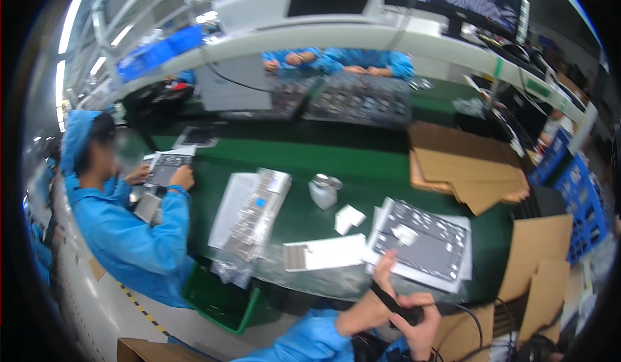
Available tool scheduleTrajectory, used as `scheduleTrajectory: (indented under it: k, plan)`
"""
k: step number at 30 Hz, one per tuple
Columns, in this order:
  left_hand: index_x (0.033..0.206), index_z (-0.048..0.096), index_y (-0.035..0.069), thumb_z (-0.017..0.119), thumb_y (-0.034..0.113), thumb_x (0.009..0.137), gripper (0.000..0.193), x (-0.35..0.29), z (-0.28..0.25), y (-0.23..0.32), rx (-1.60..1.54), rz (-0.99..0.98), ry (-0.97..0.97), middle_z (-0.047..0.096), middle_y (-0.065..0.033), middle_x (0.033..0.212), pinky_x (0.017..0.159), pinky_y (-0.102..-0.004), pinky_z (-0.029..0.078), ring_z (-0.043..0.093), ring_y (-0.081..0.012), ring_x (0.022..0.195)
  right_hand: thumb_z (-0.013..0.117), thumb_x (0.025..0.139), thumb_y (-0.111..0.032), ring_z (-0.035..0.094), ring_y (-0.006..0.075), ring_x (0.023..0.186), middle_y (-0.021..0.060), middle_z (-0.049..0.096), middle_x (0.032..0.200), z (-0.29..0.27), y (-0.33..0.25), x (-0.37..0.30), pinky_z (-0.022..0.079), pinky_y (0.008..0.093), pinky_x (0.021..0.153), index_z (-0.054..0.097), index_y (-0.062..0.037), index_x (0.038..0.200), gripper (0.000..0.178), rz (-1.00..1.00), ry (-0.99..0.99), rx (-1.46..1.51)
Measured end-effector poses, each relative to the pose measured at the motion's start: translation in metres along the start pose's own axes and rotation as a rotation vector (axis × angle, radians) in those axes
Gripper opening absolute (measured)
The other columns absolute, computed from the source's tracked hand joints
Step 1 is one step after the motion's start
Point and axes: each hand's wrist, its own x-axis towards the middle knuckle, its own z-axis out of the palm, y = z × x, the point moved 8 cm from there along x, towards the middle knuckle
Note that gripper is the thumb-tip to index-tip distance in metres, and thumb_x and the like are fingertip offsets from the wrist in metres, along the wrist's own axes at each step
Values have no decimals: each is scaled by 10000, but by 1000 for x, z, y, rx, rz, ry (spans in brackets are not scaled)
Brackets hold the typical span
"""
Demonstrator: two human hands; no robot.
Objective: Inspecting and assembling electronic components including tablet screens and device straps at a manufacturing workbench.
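My left hand (384, 273) reaches over the near edge of the green table, fingers stretched out, with nothing seen in it. A black wrist strap (387, 298) runs round that wrist. My right hand (420, 323) closes its fingers on the dark end of the strap, where a black cable leads off to the right. Just beyond my left hand lies a dark grey flat panel (424, 249) with small white pieces along its edges, resting on white sheets (466, 278). A white strip with a grey end (323, 253) lies to the left of it.
A small lidded container (324, 192) and white squares (349, 218) stand mid-table. Packed strips (259, 213) lie further left. Cardboard (466, 161) covers the far right. A co-worker in blue (129, 213) holds a panel at left, beside a green bin (220, 300). A shelf beam (336, 38) crosses overhead.
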Motion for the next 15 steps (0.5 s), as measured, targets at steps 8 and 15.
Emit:
scheduleTrajectory:
  k: [8,15]
  plan:
    - [1438,217,-86,650,225,837,803,-6,28,5,606,49,-227,198,-311,1491,1087,-633,235,143,-586,1360,814,686,-193,606,301,827,127,610,938,13,-70,-49,474,384,724,597,-30,1048,452,-575,246,-711]
    - [1457,248,-66,601,203,864,741,-37,30,-8,820,-48,-401,178,-213,1558,1093,-654,185,104,-542,1405,785,735,-190,551,265,849,45,610,876,21,-44,-15,399,376,740,613,-52,943,303,-457,70,-786]
